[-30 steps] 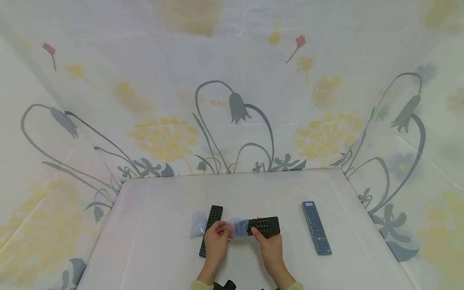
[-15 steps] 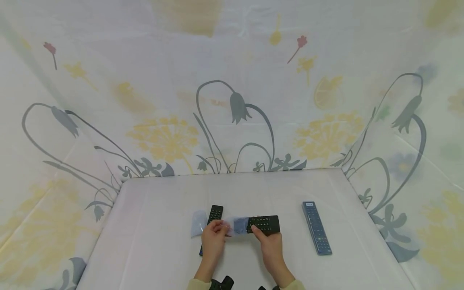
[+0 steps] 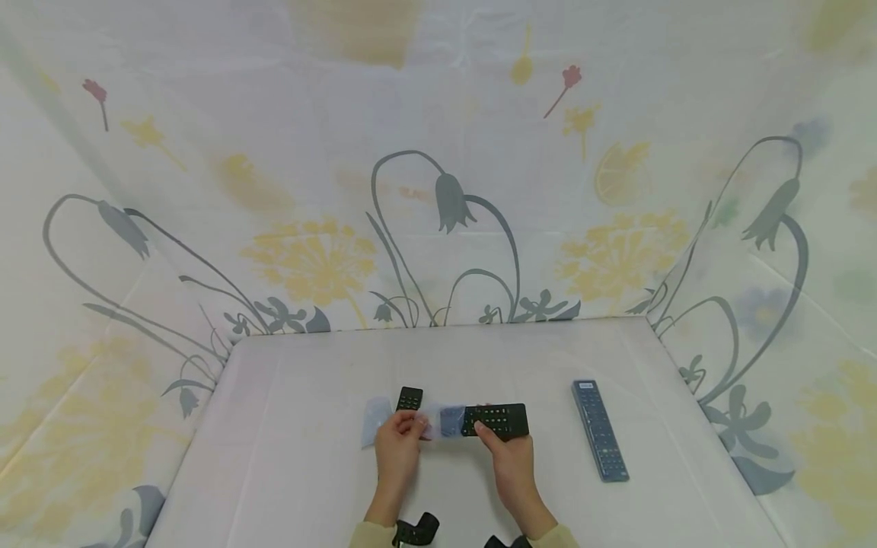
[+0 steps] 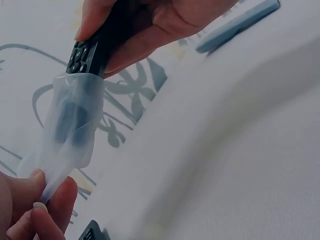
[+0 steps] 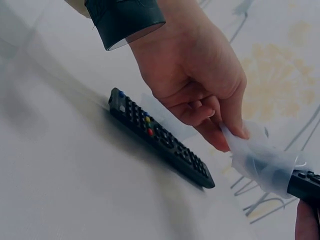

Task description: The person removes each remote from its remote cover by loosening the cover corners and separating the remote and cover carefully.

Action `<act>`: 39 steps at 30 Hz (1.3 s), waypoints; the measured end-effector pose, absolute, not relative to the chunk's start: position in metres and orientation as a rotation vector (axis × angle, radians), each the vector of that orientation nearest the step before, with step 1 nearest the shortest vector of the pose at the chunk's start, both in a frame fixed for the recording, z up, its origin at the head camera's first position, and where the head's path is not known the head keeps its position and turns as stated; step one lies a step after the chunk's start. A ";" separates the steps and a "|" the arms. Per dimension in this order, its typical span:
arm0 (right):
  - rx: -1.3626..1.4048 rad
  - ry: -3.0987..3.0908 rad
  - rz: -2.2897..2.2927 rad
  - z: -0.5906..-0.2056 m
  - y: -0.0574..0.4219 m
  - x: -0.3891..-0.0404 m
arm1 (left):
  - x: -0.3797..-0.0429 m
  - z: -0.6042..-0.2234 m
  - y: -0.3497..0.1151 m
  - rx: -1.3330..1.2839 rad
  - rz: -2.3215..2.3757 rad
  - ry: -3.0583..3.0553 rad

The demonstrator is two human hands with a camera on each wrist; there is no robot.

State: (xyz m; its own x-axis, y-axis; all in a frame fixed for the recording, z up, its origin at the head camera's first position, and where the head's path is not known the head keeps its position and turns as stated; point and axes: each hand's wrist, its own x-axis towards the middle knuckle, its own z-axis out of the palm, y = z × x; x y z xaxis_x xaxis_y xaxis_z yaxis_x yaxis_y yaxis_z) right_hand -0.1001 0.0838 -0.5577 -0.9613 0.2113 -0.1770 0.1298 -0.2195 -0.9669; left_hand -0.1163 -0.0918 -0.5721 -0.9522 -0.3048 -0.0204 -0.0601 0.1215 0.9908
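Note:
My right hand (image 3: 510, 464) grips a black remote control (image 3: 507, 421), thumb on its button face. Over the remote's left end sits a translucent plastic sleeve (image 4: 75, 120), seen up close in the left wrist view. The sleeve's loose end is pinched between thumb and fingers of my left hand (image 3: 397, 449). In the right wrist view the sleeve (image 5: 265, 167) stretches from the left fingertips to the held remote (image 5: 306, 184). Beneath the left hand, a second black remote (image 5: 160, 137) with coloured buttons lies on the table, partly hidden in the head view.
Left of the second remote lies another translucent sleeve (image 3: 374, 422), flat on the white table (image 3: 294, 457). A remote in a bluish cover (image 3: 600, 431) rests to the right. Flower-patterned cloth (image 3: 452, 251) rises behind the table and along both sides.
My left hand has moved slightly left with the sleeve's end, drawing the sleeve straighter and covering more of the remote on the table. The right hand keeps its grip on the held remote.

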 end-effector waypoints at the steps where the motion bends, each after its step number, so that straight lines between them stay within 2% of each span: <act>1: -0.421 -1.931 2.374 -0.557 0.084 -0.100 | -0.116 -0.572 -0.092 0.367 -1.937 -2.198; 39: -0.417 -1.968 2.338 -0.556 0.087 -0.099 | -0.118 -0.575 -0.103 0.494 -1.916 -2.164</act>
State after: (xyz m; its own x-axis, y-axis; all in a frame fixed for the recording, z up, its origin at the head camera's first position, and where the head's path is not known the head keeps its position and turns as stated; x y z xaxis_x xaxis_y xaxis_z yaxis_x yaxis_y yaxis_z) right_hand -0.0991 0.0867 -0.5559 -0.9618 0.2161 -0.1683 0.1290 -0.1845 -0.9743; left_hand -0.1177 -0.1034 -0.5748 -0.9220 -0.3818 -0.0645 -0.1103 0.0994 0.9889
